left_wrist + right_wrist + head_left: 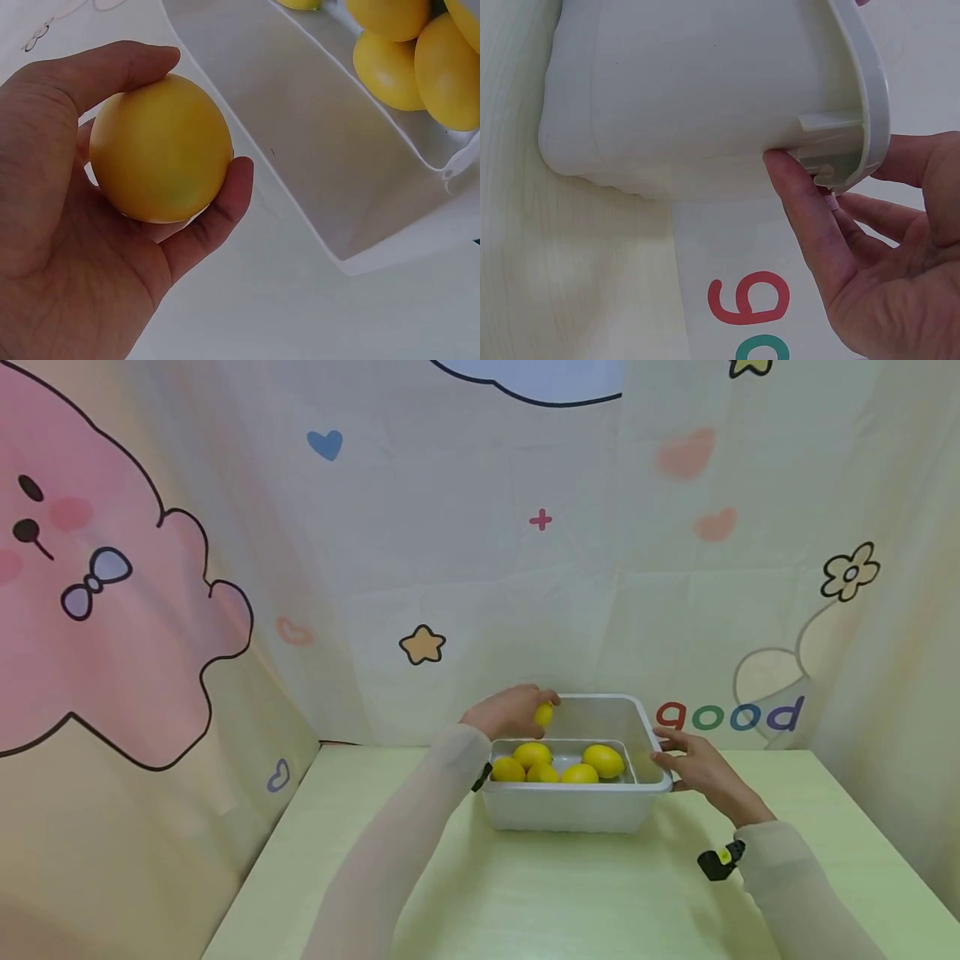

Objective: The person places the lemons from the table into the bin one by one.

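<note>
A white plastic bin (570, 810) stands near the back of the table, with several yellow lemons (603, 761) lying in a shallower tray (626, 768) inside it. Over the bin's back left part, my left hand (508, 712) holds another lemon (543, 715). The left wrist view shows thumb and fingers curled around this lemon (161, 150), apart from the bin wall (292, 150). At the bin's right end, my right hand (701, 766) grips the rim. In the right wrist view, the fingers (810, 217) press the outer wall under the rim (876, 97).
The pale green table (540, 893) spreads in front and to both sides. A printed curtain (480, 552) hangs right behind the bin, with a pink bear (112, 677) at left. Black wrist cameras sit on both sleeves; the right one (718, 862) shows clearly.
</note>
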